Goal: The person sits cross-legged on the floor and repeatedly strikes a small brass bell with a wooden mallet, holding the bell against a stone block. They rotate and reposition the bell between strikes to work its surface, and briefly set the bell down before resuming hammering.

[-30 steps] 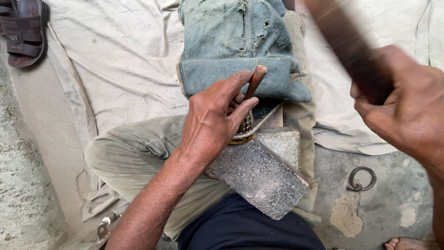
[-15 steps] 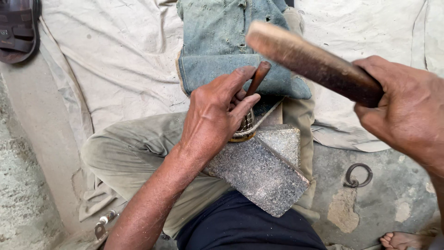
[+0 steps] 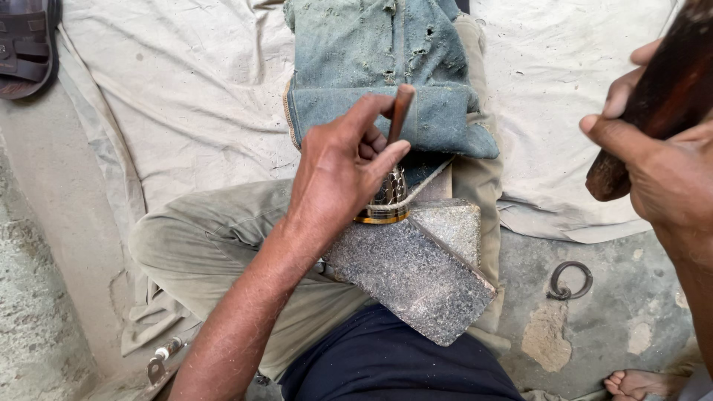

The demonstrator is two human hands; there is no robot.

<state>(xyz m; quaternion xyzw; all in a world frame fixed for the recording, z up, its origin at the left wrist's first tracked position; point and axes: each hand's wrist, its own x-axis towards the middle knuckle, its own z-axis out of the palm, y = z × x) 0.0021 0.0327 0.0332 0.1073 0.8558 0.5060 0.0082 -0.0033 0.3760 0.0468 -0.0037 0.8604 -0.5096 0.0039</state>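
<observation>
My left hand (image 3: 343, 167) grips a thin wooden-handled punch (image 3: 401, 111), held upright over a small golden patterned ring piece (image 3: 386, 202). That piece rests on the top edge of a grey stone block (image 3: 416, 271) lying across my lap. My right hand (image 3: 657, 167) is raised at the right edge, closed around the dark wooden handle of a mallet (image 3: 661, 96), whose head is out of view. A folded blue denim cloth (image 3: 379, 67) lies just beyond the block, over my leg.
A beige cloth (image 3: 186, 96) covers the ground. A dark sandal (image 3: 26, 44) lies at the top left. A metal ring (image 3: 570, 281) sits on the concrete at the right, a small metal tool (image 3: 165, 358) at the lower left, and toes (image 3: 635, 385) at the bottom right.
The mallet, swung down toward the punch half a second ago, has gone back up to the right. My left hand keeps the punch on the ring piece.
</observation>
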